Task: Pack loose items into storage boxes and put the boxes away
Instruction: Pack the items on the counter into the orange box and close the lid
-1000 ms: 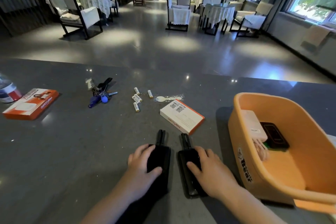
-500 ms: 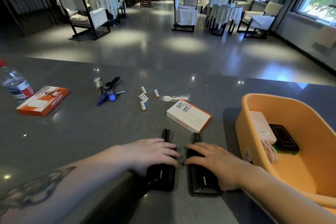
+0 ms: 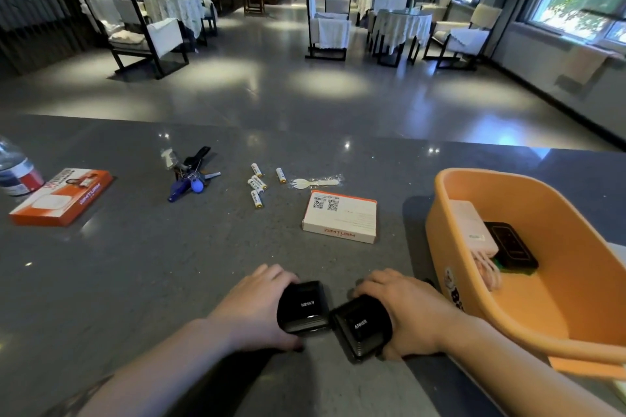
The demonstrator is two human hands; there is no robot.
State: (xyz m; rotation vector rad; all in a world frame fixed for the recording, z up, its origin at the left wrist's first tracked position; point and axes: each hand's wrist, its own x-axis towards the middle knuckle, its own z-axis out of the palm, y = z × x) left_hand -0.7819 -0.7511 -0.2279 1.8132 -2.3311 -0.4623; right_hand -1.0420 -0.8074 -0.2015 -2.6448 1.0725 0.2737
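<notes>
Two black Anker power banks stand tipped up on the grey counter near its front edge. My left hand (image 3: 252,310) grips the left power bank (image 3: 304,307) and my right hand (image 3: 411,310) grips the right power bank (image 3: 360,325). The two devices touch at their near corners. To the right stands an orange plastic box (image 3: 528,322), which holds a white charger (image 3: 472,228) with a cable and a black device (image 3: 509,244). Loose on the counter lie a white carton (image 3: 340,217), several batteries (image 3: 259,183), a wrapped plastic fork (image 3: 313,183) and a bunch of keys (image 3: 189,176).
An orange-and-white carton (image 3: 62,195) lies at the far left beside a water bottle (image 3: 17,169). Beyond the counter's far edge is a hall floor with chairs and cloth-covered tables (image 3: 401,24).
Both hands have closed round the power banks and tipped them up from lying flat, so their branded ends face me. The camera view shifted slightly right.
</notes>
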